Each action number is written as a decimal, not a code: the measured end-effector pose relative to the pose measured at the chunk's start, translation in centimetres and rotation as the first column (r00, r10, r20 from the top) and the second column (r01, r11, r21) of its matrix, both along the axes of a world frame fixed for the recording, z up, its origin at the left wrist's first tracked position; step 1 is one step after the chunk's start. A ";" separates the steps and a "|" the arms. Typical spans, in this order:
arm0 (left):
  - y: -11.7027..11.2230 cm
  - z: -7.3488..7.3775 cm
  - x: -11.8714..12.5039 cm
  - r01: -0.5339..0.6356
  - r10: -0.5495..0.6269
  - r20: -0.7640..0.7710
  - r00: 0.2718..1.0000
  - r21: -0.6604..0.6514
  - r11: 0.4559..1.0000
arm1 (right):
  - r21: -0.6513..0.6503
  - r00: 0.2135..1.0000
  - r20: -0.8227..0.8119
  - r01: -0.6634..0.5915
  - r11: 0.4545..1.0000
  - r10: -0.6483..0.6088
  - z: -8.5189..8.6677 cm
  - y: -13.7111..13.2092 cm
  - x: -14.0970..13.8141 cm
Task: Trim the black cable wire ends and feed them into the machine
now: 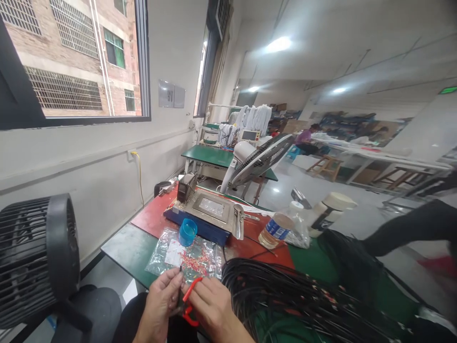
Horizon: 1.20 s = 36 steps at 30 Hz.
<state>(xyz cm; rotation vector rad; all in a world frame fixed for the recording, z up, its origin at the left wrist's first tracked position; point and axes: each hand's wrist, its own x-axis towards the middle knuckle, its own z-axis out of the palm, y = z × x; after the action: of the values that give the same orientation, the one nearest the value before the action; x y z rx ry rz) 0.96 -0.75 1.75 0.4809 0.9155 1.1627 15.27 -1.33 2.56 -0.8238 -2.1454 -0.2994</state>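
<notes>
My left hand (160, 301) pinches the end of a thin black cable (180, 269) between thumb and fingers. Close beside it, my right hand (216, 305) is closed around a hand tool with curved red handles (193, 287); its jaws are hidden, so pliers or snips cannot be told apart. Just beyond my fingers, many small red and pale bits (194, 263) lie scattered on a clear plastic bag (160, 252). A blue round tub (187, 232) stands at the far side of these bits. To the right spreads a large bundle of black cables (278, 295).
Behind the tub sits a blue-based metal heating-plate-like device (210, 209). A labelled plastic bottle (274, 231) and a white container (330, 212) stand right of it. A black fan (39, 257) is at my left; another fan (262, 159) stands ahead. Someone in purple (305, 137) sits far off.
</notes>
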 end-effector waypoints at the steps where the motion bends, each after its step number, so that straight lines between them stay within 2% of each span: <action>1: -0.1 0.4 0.0 -0.024 0.024 -0.036 0.999 0.007 1.000 | -0.055 0.997 -0.052 0.051 0.997 -0.054 0.1 -0.1 0.0; 3: -0.2 1.1 0.0 -0.069 0.071 -0.087 0.994 0.027 0.997 | -0.159 0.978 -0.127 0.144 0.977 -0.165 0.4 -0.4 0.2; 5: -0.2 1.5 0.1 -0.102 0.106 -0.109 0.988 0.037 0.994 | -0.231 0.961 -0.134 0.206 0.951 -0.241 0.7 -0.6 0.6; 9: -0.2 1.3 0.1 -0.091 0.093 -0.114 0.989 0.022 0.996 | -0.287 0.941 -0.088 0.291 0.912 -0.328 0.7 -0.8 1.7; 13: -0.4 1.0 0.1 -0.025 0.023 -0.103 0.994 -0.014 1.000 | -0.260 0.937 -0.048 0.323 0.910 -0.347 0.2 -0.6 2.1; 19: -0.6 1.9 0.5 0.020 -0.022 -0.061 0.998 -0.024 0.999 | -0.228 0.936 0.024 0.348 0.909 -0.352 0.1 -0.2 2.5; 28: -0.5 1.1 0.7 0.051 -0.052 -0.049 0.997 -0.015 0.999 | -0.153 0.938 0.057 0.346 0.926 -0.341 -0.6 -0.3 3.2; 36: -0.5 1.4 0.7 0.036 -0.039 -0.091 0.995 -0.036 0.999 | -0.083 0.940 0.097 0.335 0.939 -0.327 -0.7 -0.3 3.5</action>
<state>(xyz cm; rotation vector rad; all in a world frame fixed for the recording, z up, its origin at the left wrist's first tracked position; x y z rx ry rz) 1.63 -1.29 3.14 0.5252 1.0005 1.0966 18.82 -1.60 1.87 -1.2542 -2.1042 -0.4080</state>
